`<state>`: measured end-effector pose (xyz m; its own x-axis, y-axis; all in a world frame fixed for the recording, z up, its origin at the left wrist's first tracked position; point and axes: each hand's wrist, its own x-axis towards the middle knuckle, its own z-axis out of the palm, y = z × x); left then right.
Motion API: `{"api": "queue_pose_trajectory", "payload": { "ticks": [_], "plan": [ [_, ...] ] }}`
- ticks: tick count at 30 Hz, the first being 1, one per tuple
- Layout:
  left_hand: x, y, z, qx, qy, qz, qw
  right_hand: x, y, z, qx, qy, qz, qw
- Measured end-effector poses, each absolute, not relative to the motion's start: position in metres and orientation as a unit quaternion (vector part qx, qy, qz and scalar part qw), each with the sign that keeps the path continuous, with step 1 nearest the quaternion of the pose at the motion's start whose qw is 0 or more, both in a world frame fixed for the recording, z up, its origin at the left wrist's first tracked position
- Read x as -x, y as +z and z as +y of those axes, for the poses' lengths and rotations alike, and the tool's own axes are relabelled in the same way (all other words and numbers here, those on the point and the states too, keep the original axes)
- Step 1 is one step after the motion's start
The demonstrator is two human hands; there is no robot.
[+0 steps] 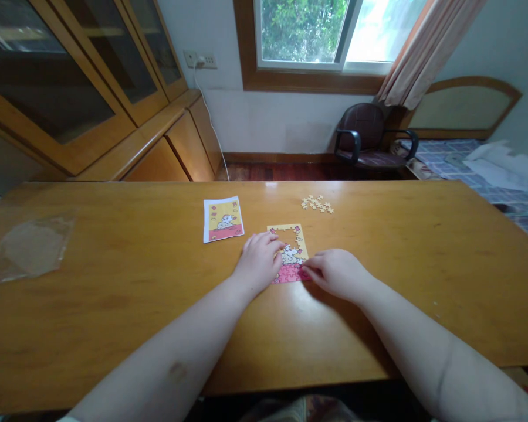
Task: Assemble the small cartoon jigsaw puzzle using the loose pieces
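Note:
A small jigsaw puzzle [290,243], yellow with a pink bottom band and a white cartoon figure, lies partly filled on the wooden table [114,275]. My left hand [259,262] rests on its left edge, fingers curled down onto it. My right hand [337,272] sits at the puzzle's lower right corner, fingertips pinched together against the pink pieces; what they hold, if anything, is hidden. A reference picture card [222,219] with the same image lies to the left. Several loose puzzle pieces [317,204] lie face down behind the puzzle.
A clear plastic bag [29,246] lies at the table's left end. Behind the table are wooden glass-door cabinets [83,88], a dark office chair [365,138] under the window, and a bed [488,164] at the right.

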<state>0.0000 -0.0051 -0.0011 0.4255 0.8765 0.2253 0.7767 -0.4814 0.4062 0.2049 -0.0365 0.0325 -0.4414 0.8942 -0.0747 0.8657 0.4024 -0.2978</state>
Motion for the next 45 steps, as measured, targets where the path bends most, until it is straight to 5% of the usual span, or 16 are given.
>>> {"api": "queue_pose_trajectory", "payload": {
  "ticks": [45],
  "plan": [
    [-0.001, -0.007, -0.005, -0.852, 0.147, 0.485, 0.129, -0.193, 0.033, -0.038, 0.584, 0.09, -0.804, -0.068]
  ]
}}
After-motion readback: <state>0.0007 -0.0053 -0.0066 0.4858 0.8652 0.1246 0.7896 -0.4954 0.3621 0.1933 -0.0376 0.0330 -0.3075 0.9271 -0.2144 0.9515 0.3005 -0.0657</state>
